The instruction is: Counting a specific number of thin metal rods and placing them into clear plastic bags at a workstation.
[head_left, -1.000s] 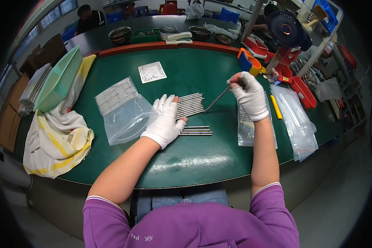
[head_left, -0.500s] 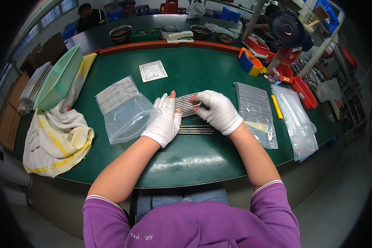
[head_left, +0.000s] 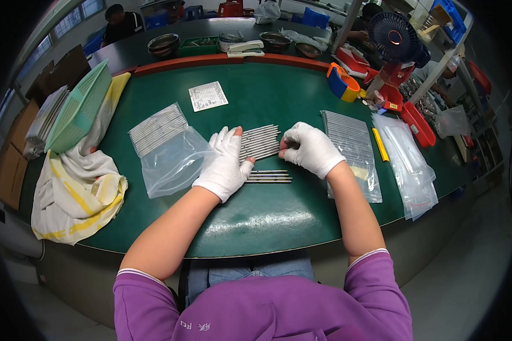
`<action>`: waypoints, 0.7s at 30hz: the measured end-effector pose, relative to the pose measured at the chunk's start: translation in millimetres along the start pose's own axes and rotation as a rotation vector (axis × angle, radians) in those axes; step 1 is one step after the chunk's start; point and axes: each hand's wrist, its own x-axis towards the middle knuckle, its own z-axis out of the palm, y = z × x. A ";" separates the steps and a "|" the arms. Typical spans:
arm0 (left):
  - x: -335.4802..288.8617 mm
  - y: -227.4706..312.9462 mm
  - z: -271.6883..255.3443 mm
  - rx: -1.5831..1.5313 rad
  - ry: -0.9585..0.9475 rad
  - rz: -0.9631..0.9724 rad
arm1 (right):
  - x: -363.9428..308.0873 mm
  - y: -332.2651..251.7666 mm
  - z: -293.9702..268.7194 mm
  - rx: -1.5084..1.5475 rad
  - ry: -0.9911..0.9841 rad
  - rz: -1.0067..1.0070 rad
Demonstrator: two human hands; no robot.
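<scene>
A row of thin metal rods (head_left: 260,142) lies side by side on the green table in front of me. My left hand (head_left: 223,162), in a white glove with bare fingertips, lies over their left ends with its fingers stretched out. At their right ends is my right hand (head_left: 310,149), gloved the same way, its fingers curled into a pinch; whether a rod is between the fingertips is hidden. Several more rods (head_left: 269,177) lie just nearer to me, partly behind my left hand. A clear plastic bag (head_left: 173,165) partly covers another set of rods (head_left: 159,129) on the left.
A filled bag of rods (head_left: 350,142) lies on the right, beside a yellow cutter (head_left: 380,145) and flat clear bags (head_left: 404,165). A printed paper slip (head_left: 208,96) lies farther back. A green basket (head_left: 82,108) and a cloth (head_left: 79,193) stand left; a fan (head_left: 393,37) back right.
My right hand has moved right, off the tops of the rods to their right ends, uncovering more of them. My left hand has stayed nearly in place.
</scene>
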 end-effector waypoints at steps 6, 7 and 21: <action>1.2 -2.0 3.0 -0.006 0.000 0.010 | -4.4 -2.3 -1.0 0.045 -0.360 0.014; 1.1 -2.8 3.7 -0.009 0.003 0.015 | -3.8 -3.7 -1.2 0.007 -0.392 0.027; 2.6 9.2 -10.6 -0.014 -0.066 -0.014 | -4.9 -10.7 1.4 -0.111 -0.320 -0.022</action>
